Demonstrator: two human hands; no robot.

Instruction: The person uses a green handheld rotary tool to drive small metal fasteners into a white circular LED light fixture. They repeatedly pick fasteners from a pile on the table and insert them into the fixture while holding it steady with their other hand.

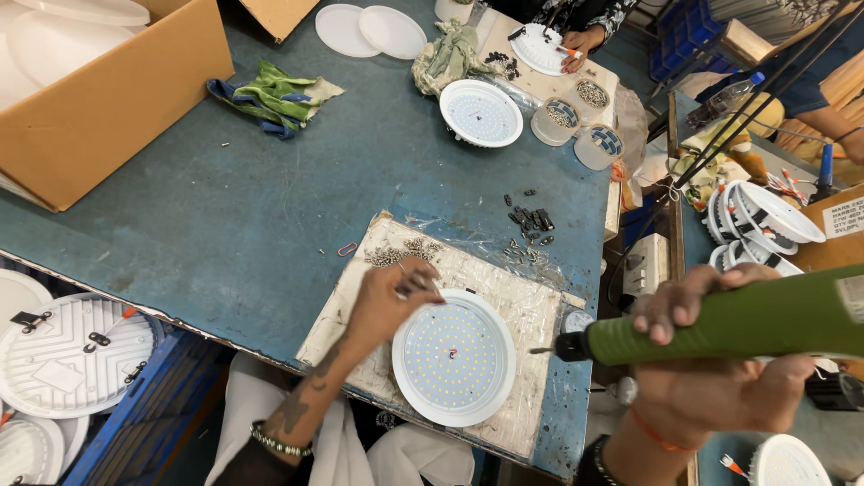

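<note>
A round white LED panel light [454,358] lies face up on a worn wooden board [522,306] at the near edge of the blue table [297,198]. My left hand [389,304] rests at the light's upper left rim, its fingertips pinched on a small screw beside a heap of screws [402,251]. My right hand [711,360] grips a green electric screwdriver [720,326], held level to the right of the light with its black tip pointing left at the rim.
Black clips [531,219] lie beyond the board. Another LED light [481,113], cloths [270,94], white discs [369,30], tubs of parts [576,121] and a cardboard box [108,90] sit farther back. Another person's hand [580,42] works at the far end. Finished lights stack at the left [72,355] and right [760,216].
</note>
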